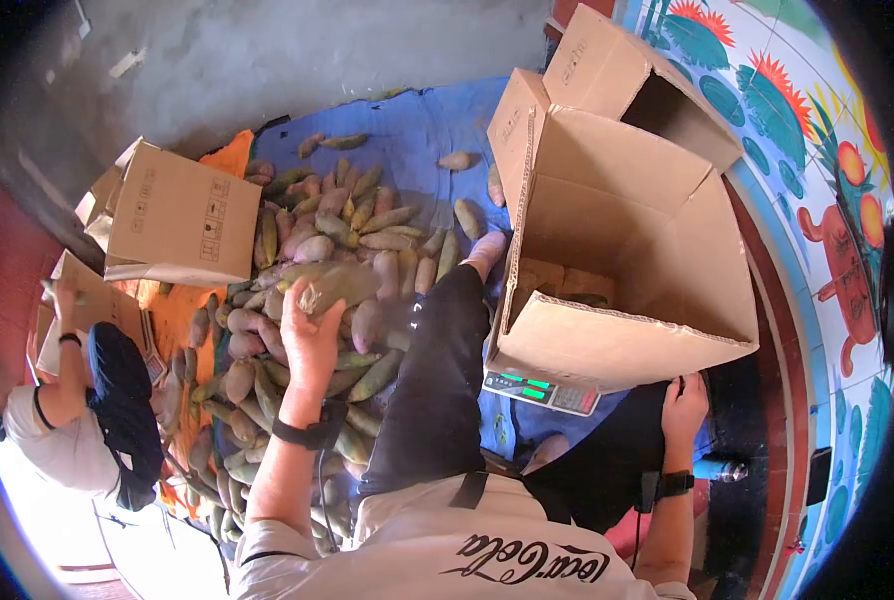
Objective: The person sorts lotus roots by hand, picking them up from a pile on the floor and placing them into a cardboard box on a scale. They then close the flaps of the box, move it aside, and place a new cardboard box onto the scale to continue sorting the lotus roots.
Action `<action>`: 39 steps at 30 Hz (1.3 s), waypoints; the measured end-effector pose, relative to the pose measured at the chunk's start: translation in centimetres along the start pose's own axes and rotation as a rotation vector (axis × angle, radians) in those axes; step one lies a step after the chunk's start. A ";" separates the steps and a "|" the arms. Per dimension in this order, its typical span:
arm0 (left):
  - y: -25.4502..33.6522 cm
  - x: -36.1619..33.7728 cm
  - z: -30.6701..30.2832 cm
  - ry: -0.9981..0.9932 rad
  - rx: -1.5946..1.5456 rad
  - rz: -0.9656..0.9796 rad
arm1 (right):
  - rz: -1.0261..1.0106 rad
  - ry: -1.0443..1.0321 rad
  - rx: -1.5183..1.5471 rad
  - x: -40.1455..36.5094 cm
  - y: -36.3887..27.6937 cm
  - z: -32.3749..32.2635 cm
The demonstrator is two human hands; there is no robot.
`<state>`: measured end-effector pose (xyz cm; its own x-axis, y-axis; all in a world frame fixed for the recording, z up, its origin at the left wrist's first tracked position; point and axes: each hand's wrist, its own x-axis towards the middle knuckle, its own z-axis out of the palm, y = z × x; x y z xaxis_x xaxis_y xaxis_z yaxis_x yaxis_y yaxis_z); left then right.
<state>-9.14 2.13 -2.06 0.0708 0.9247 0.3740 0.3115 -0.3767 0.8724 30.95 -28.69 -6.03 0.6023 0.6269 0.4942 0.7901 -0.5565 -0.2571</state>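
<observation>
**Q:** Fig. 1, at left: what is held?
**A:** The left hand (312, 335) has its grip wrapped around one tuber (335, 285), just above the pile (307, 225). The tuber is judged firm, fairly heavy and rough-skinned, and best taken at mid-body.
**Q:** And at right?
**A:** The right hand (683, 400) rests below the carton (617, 240) on the scale (542, 390). Whether its grip is spread or closed cannot be told.

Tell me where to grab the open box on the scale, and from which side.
Grip the open box low on its side walls, near the bottom corners, with both hands, from the near side by the scale. Its upright flaps look loose and would likely bend. The right hand rests by its near corner; the left hand holds a tuber.
</observation>
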 end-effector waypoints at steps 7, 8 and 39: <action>12.1 0.4 4.6 0.031 -0.265 0.628 | -0.004 0.005 -0.016 -0.1 0.4 0.1; 13.3 0.3 5.1 0.002 -0.243 0.698 | -0.005 0.007 -0.011 -0.1 0.4 0.1; -6.2 -2.3 3.2 -0.263 0.522 0.395 | -0.002 -0.014 -0.026 -0.2 0.7 0.4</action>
<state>-8.17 2.55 -9.35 0.4786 0.7317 0.4853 0.6247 -0.6722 0.3974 31.42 -29.03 -6.63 0.6026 0.6354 0.4829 0.7881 -0.5690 -0.2347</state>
